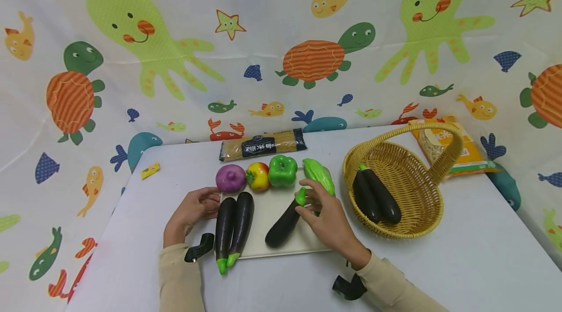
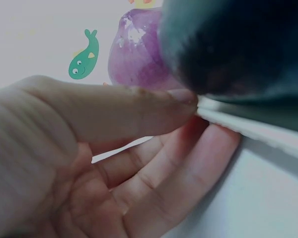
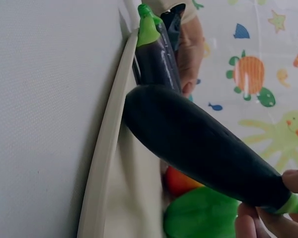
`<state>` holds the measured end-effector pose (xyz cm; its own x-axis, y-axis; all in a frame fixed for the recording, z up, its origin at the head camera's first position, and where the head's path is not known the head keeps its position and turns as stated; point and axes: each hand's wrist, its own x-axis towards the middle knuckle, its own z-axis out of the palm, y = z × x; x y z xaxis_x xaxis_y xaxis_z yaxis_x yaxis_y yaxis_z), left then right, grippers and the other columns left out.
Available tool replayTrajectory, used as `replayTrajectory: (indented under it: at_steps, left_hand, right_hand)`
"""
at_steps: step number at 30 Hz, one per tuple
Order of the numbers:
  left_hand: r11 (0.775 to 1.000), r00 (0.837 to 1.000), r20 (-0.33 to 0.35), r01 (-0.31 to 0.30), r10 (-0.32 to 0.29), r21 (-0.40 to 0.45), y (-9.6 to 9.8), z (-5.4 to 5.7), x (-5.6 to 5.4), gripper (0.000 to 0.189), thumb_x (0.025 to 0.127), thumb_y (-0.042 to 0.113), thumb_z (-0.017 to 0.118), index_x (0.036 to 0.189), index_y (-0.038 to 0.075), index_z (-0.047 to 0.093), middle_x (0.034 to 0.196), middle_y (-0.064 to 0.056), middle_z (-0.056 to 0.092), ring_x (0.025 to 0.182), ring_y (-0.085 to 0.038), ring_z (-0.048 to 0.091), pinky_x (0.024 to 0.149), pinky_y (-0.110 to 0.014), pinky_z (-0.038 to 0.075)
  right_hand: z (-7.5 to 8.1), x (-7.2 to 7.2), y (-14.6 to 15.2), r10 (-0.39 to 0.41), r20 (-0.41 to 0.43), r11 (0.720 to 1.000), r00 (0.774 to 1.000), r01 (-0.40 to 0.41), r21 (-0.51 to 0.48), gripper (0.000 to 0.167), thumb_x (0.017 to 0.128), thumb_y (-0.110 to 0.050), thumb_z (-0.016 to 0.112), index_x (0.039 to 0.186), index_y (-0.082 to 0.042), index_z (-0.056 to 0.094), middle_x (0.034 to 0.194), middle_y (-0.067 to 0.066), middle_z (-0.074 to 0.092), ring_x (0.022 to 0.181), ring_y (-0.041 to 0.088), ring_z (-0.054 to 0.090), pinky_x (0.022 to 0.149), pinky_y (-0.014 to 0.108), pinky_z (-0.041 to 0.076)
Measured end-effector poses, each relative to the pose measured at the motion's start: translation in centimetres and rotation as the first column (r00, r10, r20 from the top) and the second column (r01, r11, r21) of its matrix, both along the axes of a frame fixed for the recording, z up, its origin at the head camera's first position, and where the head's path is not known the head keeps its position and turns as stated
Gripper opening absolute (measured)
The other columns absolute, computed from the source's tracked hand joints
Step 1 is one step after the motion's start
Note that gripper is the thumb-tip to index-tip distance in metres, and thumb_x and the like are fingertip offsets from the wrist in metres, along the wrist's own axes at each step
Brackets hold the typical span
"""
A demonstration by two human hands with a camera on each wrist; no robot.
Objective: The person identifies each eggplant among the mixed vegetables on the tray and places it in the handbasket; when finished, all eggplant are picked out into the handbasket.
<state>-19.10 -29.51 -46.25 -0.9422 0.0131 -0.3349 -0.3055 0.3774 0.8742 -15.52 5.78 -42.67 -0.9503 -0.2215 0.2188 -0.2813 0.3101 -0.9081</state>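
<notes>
My right hand point(image 1: 329, 219) pinches a dark eggplant point(image 1: 282, 225) near its green stem end. The eggplant slants over the right half of a cream tray point(image 1: 262, 217), and its rounded end points toward me. At the tray's left edge, my left hand point(image 1: 196, 212) holds the rim, with the thumb point(image 2: 154, 110) on top and the fingers point(image 2: 188, 173) below. Beside it lie two more eggplants point(image 1: 225, 224), stems toward me and overhanging the front edge. Along the tray's back sit a purple onion point(image 1: 230, 178), a red-yellow pepper point(image 1: 258, 176), a green bell pepper point(image 1: 283, 171) and a green ridged vegetable point(image 1: 318, 175).
Right of the tray stands a wicker basket point(image 1: 414, 195) with a tall handle and two eggplants point(image 1: 377, 195) inside. A pasta packet point(image 1: 263, 145) lies behind the tray, and an orange bag point(image 1: 458, 148) behind the basket. A small yellow packet point(image 1: 150, 170) is at the far left.
</notes>
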Motion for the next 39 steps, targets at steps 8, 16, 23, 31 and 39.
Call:
replayTrajectory:
  at_steps: [8,16,23,31,39]
  left_hand:
    - [1.0,1.0,-0.001,0.006,-0.006,-0.008,-0.2,0.0,-0.1,0.054,0.092,-0.012,0.058,0.144,-0.012,0.045,0.114,-0.019,0.062,0.089,-0.019,0.065,0.078,-0.034,0.062]
    - [1.0,1.0,0.002,-0.003,0.003,0.017,0.0,-0.2,0.0,0.054,0.092,-0.013,0.057,0.144,-0.011,0.046,0.114,-0.019,0.062,0.09,-0.019,0.065,0.078,-0.033,0.062]
    - [1.0,1.0,0.019,-0.023,0.023,0.019,0.3,-0.4,0.0,0.054,0.091,-0.013,0.057,0.144,-0.009,0.048,0.115,-0.019,0.062,0.09,-0.02,0.065,0.079,-0.033,0.062]
    - [1.0,1.0,0.017,-0.024,0.024,-0.001,0.2,-0.2,0.0,0.054,0.091,-0.011,0.058,0.144,-0.007,0.049,0.115,-0.019,0.062,0.091,-0.021,0.065,0.079,-0.032,0.062]
    - [1.0,1.0,0.011,-0.006,0.006,-0.009,0.1,0.1,-0.1,0.054,0.092,-0.011,0.058,0.144,-0.009,0.047,0.114,-0.019,0.062,0.091,-0.02,0.065,0.079,-0.032,0.062]
  right_hand:
    - [0.1,-0.3,0.2,-0.004,0.028,1.0,1.0,0.003,0.008,0.051,0.087,0.003,0.077,0.132,-0.015,0.062,0.111,0.01,0.073,0.09,0.02,0.071,0.083,0.04,0.06]
    - [0.7,-0.6,1.1,0.036,0.114,0.999,0.993,-0.033,-0.022,0.051,0.091,-0.005,0.075,0.139,-0.017,0.061,0.12,0.014,0.07,0.099,0.022,0.069,0.089,0.044,0.057]
    - [2.7,-0.2,3.4,0.22,0.245,0.974,0.944,-0.198,-0.111,0.048,0.095,-0.013,0.071,0.141,-0.012,0.057,0.12,0.015,0.067,0.105,0.026,0.064,0.087,0.039,0.054]
    - [5.2,0.8,8.6,0.329,0.288,0.943,0.899,-0.297,-0.151,0.048,0.097,-0.013,0.07,0.14,-0.004,0.054,0.127,0.022,0.061,0.112,0.031,0.063,0.086,0.033,0.058]
    - [6.8,-0.5,15.2,0.186,0.269,0.977,0.945,-0.208,0.055,0.045,0.098,-0.017,0.069,0.141,-0.01,0.057,0.132,0.018,0.057,0.114,0.03,0.059,0.085,0.034,0.058]
